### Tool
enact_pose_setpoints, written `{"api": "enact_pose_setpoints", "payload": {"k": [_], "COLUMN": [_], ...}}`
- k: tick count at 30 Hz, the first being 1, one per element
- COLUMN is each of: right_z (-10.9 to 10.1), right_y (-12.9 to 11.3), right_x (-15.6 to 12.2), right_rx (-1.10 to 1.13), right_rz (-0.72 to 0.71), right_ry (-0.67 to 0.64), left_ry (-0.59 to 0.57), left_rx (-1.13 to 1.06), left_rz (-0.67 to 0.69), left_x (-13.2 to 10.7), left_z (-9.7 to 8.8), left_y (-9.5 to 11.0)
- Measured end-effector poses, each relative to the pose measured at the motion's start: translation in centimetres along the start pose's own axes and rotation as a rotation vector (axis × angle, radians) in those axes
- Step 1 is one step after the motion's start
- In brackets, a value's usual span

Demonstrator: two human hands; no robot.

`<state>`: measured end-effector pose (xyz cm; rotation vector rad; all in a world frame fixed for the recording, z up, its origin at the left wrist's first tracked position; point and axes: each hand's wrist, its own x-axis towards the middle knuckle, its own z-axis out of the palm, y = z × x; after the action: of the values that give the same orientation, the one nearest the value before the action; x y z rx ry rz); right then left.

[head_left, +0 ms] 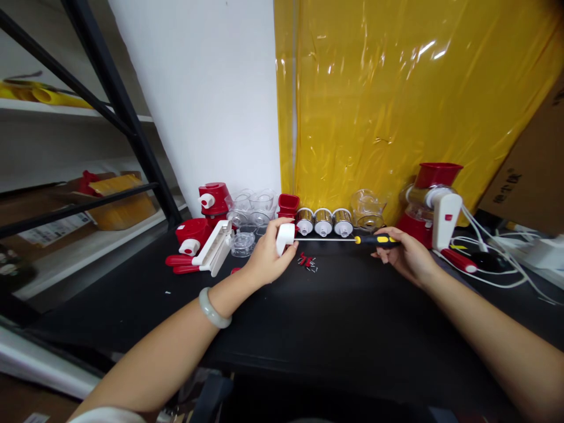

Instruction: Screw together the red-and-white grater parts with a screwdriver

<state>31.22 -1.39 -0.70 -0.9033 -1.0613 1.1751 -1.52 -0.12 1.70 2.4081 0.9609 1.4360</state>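
Left hand: from where I'm standing, the person's left hand [270,254] is pinching a small white part [285,236] between thumb and fingers, just above the black tabletop [330,329].
Right hand: the right hand [409,255] is gripping a black-and-yellow screwdriver [375,240] by its handle, the fingers curling round it.
Screwdriver shaft: it is lying level, pointing left at the white part; whether the tip is seated inside, I cannot tell.
Little pile: small red pieces and silvery bits [307,260] are lying loose on the tabletop, between the hands.
Back row: three metal drums [323,222] are standing side by side, with a red hopper [288,204] sitting to their left and a clear container [368,208] to their right.
Left side: red housings [214,198], clear cups [251,205] and white crank arms with red grips [214,249] are crowding together.
Right side: a red-and-white machine [446,214] is standing beside white cables [493,252].
Wrist: a pale bangle [214,308] is circling the left one.
Backdrop: yellow plastic sheeting [409,94] is hanging behind the drums.
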Motion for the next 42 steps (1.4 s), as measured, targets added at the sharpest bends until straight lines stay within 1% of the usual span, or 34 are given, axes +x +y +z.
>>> {"api": "enact_pose_setpoints", "payload": {"k": [10,16,22,28,36,42], "right_z": [-0.3,-0.58,-0.56,-0.45,-0.82,-0.82], "right_y": [0.21,0.03,-0.2,-0.36,0.15,0.18], "right_x": [0.34,0.36,0.42,0.26,0.38,0.35], "right_rx": [0.033,0.037,0.046,0.022,-0.017,-0.047], "right_rz": [0.003,-0.011,-0.018,-0.029,-0.073,-0.092], "right_ry": [0.016,0.013,0.036,0.029,-0.005,0.008], "left_ry": [-0.013,-0.015,-0.026,-0.025,-0.022,-0.023], "left_rx": [0.08,0.053,0.038,0.057,0.078,0.087], "left_rz": [0.006,0.005,0.012,0.004,-0.005,-0.007], "left_x": [-0.04,-0.02,-0.03,-0.04,0.0,-0.03], "left_z": [-0.01,0.01,0.12,0.08,-0.05,-0.04], "left_y": [-0.44,-0.25,-0.53,-0.68,-0.38,-0.41]}}
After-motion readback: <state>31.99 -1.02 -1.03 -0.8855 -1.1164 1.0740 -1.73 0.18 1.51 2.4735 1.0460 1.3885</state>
